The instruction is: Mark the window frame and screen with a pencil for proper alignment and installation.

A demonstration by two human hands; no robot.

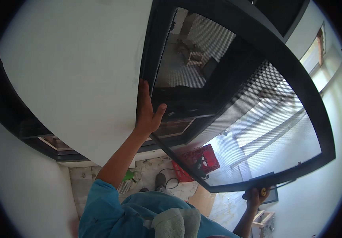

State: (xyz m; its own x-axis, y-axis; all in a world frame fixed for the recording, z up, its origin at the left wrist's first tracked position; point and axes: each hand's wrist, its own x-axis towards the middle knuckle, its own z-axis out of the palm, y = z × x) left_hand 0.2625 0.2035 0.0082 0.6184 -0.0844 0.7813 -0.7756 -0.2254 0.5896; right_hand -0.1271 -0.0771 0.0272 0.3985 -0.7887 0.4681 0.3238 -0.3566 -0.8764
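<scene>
A large dark-framed mesh screen panel (315,174) hangs tilted open in front of me, away from the dark window frame (149,47). My left hand (149,115) lies against the edge of that frame beside the white wall, its fingers stretched upward and the thumb apart. Low on the right, my right hand (254,197) is closed around a screwdriver (263,192) with a black and yellow handle. Its thin shaft points right, just under the panel's lower rail. Whether this hand also touches the rail, I cannot tell.
On the floor below stands a red crate (212,155) with a dark tool and a black cable near it. A green object (129,175) lies left of my shoe (160,181). Cardboard (202,200) covers some floor. A wooden stand (263,219) is at the lower right.
</scene>
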